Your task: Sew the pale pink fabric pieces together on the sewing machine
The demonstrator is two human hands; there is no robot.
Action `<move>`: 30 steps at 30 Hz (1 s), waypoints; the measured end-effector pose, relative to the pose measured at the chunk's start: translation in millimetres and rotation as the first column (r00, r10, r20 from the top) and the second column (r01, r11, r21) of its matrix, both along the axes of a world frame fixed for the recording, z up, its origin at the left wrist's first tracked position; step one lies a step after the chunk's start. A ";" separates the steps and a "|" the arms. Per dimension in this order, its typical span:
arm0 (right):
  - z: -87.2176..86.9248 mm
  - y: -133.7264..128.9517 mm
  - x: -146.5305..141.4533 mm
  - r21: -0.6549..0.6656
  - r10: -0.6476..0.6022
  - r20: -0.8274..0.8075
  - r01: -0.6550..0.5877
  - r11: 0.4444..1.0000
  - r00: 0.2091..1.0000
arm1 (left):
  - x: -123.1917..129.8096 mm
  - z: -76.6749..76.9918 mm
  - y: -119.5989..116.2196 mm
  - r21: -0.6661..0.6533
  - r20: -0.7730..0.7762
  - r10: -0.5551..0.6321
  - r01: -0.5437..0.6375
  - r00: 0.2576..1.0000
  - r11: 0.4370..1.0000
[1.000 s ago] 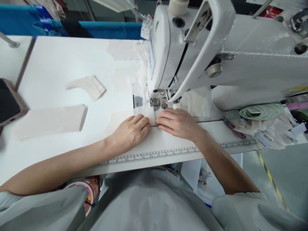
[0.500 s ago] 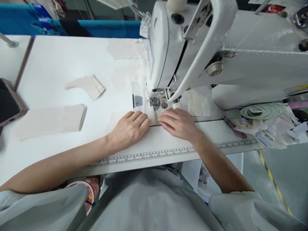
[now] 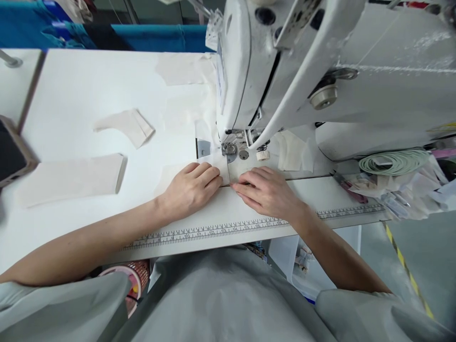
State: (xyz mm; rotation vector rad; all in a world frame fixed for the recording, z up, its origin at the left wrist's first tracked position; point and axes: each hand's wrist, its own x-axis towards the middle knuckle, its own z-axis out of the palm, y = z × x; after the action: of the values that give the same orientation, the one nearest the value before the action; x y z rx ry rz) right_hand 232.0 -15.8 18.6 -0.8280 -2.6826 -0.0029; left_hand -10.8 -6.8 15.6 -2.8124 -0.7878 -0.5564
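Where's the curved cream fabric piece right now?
Head view, left of centre: the curved fabric piece lies on the white tabletop, just beyond the long fabric strip, forward and left of the left hand.

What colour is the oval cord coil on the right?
The oval cord coil is pale green, clearest in head view.

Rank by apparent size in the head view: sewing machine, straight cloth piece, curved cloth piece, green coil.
Sewing machine
Straight cloth piece
Curved cloth piece and green coil: too alike to rank
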 end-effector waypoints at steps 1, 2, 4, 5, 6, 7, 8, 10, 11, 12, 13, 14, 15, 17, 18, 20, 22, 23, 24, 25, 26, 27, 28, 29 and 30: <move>-0.6 -1.1 -0.5 0.014 -0.002 0.005 0.002 1.000 1.000 | 0.1 -0.5 0.2 -0.010 -0.003 -0.001 0.001 1.000 1.000; -1.2 -2.0 -0.9 0.026 -0.002 0.012 0.002 1.000 1.000 | 0.3 -0.9 0.4 -0.015 -0.002 -0.002 0.002 1.000 1.000; -2.5 -3.0 -1.4 0.039 0.000 0.030 -0.001 0.999 1.000 | 0.5 -1.6 0.6 -0.023 0.010 -0.001 0.001 1.000 1.000; -3.1 -3.2 -1.5 0.043 0.000 0.041 -0.001 0.999 0.999 | 0.6 -2.0 0.6 -0.027 0.022 0.002 -0.001 1.000 1.000; -3.6 -3.4 -1.6 0.048 -0.002 0.051 0.000 0.999 0.999 | 0.8 -2.4 0.7 -0.036 0.038 0.007 -0.006 0.999 0.999; -4.0 -3.5 -1.7 0.055 -0.004 0.058 0.001 0.998 0.998 | 0.9 -2.8 0.8 -0.050 0.058 0.013 -0.010 0.998 0.999; -4.3 -3.7 -1.8 0.063 -0.006 0.060 0.002 0.998 0.998 | 1.1 -3.3 0.9 -0.070 0.083 0.020 -0.014 0.996 0.997; -4.5 -4.1 -2.0 0.074 -0.006 0.060 0.002 0.997 0.998 | 1.4 -4.4 1.4 -0.121 0.137 0.034 -0.018 0.990 0.993; -4.5 -4.3 -2.1 0.073 -0.008 0.060 0.004 0.997 0.998 | 1.6 -4.9 1.6 -0.147 0.157 0.043 -0.020 0.987 0.989; -4.3 -4.6 -2.2 0.069 -0.012 0.062 0.008 0.998 0.998 | 1.8 -5.4 1.9 -0.168 0.171 0.051 -0.022 0.984 0.986; -4.0 -4.8 -2.4 0.063 -0.018 0.065 0.014 0.998 0.998 | 2.0 -5.8 2.0 -0.181 0.178 0.056 -0.023 0.982 0.983; -3.7 -4.9 -2.6 0.058 -0.025 0.070 0.021 0.998 0.997 | 2.1 -6.2 2.0 -0.186 0.180 0.058 -0.024 0.982 0.982; -3.4 -5.0 -2.9 0.054 -0.031 0.076 0.027 0.998 0.997 | 2.2 -6.4 2.0 -0.184 0.179 0.055 -0.022 0.982 0.983; -2.9 -5.2 -3.5 0.052 -0.037 0.085 0.032 0.998 0.996 | 2.3 -6.6 1.8 -0.174 0.176 0.045 -0.014 0.983 0.985; -2.8 -5.3 -3.8 0.052 -0.038 0.086 0.033 0.998 0.996 | 2.3 -6.6 1.6 -0.173 0.172 0.042 -0.012 0.984 0.985; -3.1 -5.6 -4.1 0.043 -0.036 0.080 0.033 0.999 0.996 | 2.2 -6.4 1.2 -0.178 0.160 0.041 -0.012 0.986 0.984; -3.8 -6.1 -3.8 0.021 -0.034 0.066 0.032 0.999 0.997 | 2.4 -6.1 0.6 -0.175 0.155 0.038 -0.011 0.987 0.984; -4.1 -6.4 -3.5 0.010 -0.033 0.059 0.033 0.999 0.998 | 2.6 -6.0 0.3 -0.164 0.155 0.033 -0.008 0.987 0.986; -4.5 -6.7 -3.1 0.000 -0.033 0.054 0.033 0.999 0.998 | 2.8 -6.0 0.0 -0.145 0.155 0.026 -0.004 0.987 0.989; -4.9 -7.0 -2.8 -0.009 -0.033 0.050 0.034 0.999 0.998 | 3.0 -6.0 -0.3 -0.119 0.153 0.019 0.000 0.988 0.993; -5.1 -7.3 -2.4 -0.016 -0.035 0.049 0.036 0.999 0.998 | 3.2 -6.1 -0.5 -0.089 0.149 0.011 0.002 0.989 0.996; -5.3 -7.5 -2.1 -0.021 -0.037 0.049 0.038 0.999 0.998 | 3.4 -6.2 -0.6 -0.056 0.141 0.002 0.006 0.990 0.998; -5.4 -7.7 -1.9 -0.025 -0.039 0.049 0.041 0.999 0.998 | 3.5 -6.4 -0.8 -0.026 0.130 -0.008 0.011 0.991 1.000; -5.5 -7.9 -1.8 -0.028 -0.039 0.048 0.041 0.999 0.998 | 3.5 -6.5 -0.8 -0.001 0.118 -0.018 0.019 0.993 1.000; -5.4 -8.0 -1.7 -0.028 -0.039 0.043 0.040 0.999 0.998 | 3.5 -6.6 -0.9 0.018 0.105 -0.029 0.027 0.994 0.999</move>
State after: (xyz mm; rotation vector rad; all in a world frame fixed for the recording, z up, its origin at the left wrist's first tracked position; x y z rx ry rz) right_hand 230.3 -23.8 13.2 -0.8999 -2.7112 0.0094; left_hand -7.3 -7.7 9.0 -2.8028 -0.7603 -0.7170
